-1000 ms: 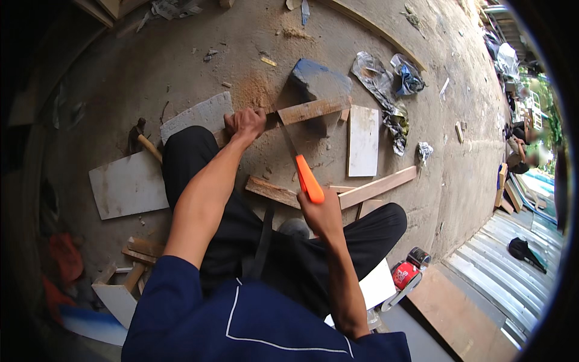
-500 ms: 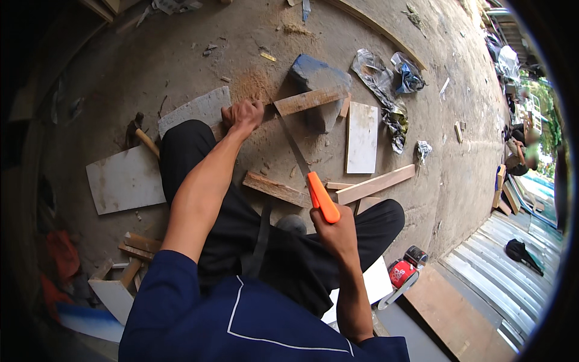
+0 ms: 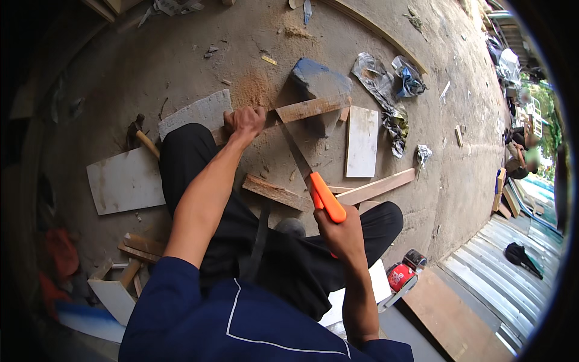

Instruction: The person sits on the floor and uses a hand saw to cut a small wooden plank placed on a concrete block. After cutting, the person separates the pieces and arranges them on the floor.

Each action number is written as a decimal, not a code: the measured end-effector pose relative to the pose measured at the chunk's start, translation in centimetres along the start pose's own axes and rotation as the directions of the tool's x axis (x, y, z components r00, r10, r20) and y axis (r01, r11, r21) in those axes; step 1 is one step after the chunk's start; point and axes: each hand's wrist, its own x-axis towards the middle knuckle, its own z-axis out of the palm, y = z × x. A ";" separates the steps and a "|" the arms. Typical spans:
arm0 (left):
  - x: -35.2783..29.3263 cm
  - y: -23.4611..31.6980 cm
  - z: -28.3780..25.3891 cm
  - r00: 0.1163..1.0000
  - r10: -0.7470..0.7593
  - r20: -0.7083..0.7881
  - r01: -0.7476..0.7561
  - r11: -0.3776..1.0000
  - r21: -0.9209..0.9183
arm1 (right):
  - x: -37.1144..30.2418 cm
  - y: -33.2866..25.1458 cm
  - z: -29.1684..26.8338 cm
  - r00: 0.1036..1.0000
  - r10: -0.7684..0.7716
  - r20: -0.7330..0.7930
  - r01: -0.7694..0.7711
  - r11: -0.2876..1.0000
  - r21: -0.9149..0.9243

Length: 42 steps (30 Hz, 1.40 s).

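Note:
My right hand (image 3: 342, 235) is closed around the orange handle of a handsaw (image 3: 327, 198). The saw's thin blade slants up and to the left, its far end meeting a wooden plank (image 3: 313, 107). That plank lies across a worn blue-grey block (image 3: 316, 78) on the ground. At the plank's left part my left hand (image 3: 246, 123) is clenched in a fist over the wood, just left of the blade. The fingers' undersides are hidden. Reddish sawdust (image 3: 253, 89) is scattered beyond the left hand.
A hammer (image 3: 145, 139) rests by a white board (image 3: 125, 181) near my left knee. Wood offcuts (image 3: 277, 192) lie before my legs, with another white board (image 3: 362, 142) and crumpled plastic (image 3: 377, 75) to the right. A red tape roll (image 3: 400, 276) sits at lower right. People (image 3: 518, 154) are far right.
My right hand has drawn the saw slightly back toward me and to the right. The left hand keeps its grip on the plank, shifting only a little.

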 end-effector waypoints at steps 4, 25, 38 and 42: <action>-0.1 0.8 1.1 0.994 0.051 -0.099 -0.050 0.999 0.012 | 6.9 -0.5 3.2 0.999 0.007 -0.036 -0.009 0.999 -0.050; -0.3 0.2 -0.3 0.999 -0.034 0.025 0.034 0.999 0.001 | -0.1 1.0 1.3 1.000 -0.008 -0.026 0.009 1.000 0.013; 0.0 0.5 0.5 0.996 0.016 -0.087 -0.015 1.000 0.011 | 0.4 2.1 2.3 0.992 -0.086 -0.090 0.083 0.996 -0.031; 0.5 0.6 0.9 0.995 0.037 -0.092 -0.034 0.999 0.024 | 4.9 1.9 3.1 0.997 -0.030 -0.075 0.030 1.000 0.002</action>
